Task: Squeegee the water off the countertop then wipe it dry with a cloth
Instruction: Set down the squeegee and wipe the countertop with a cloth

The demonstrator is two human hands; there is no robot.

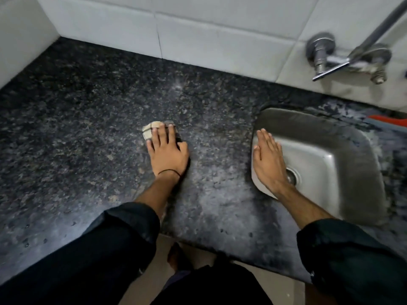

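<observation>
My left hand (167,150) lies flat on a small folded cloth (149,130), beige and grey, and presses it onto the dark speckled granite countertop (88,119) near the middle. Most of the cloth is hidden under the palm. My right hand (267,159) hovers with fingers straight and together over the left rim of the steel sink (343,150), holding nothing. The countertop shows a pale, dull sheen in front of the left hand and toward the sink. No squeegee shows itself clearly.
A wall-mounted steel tap (343,56) sticks out above the sink at the upper right. White tiles (198,29) back the counter and close its left side. Something red and grey (389,121) lies behind the sink at the right edge. The counter's front edge (220,245) runs just ahead of my body.
</observation>
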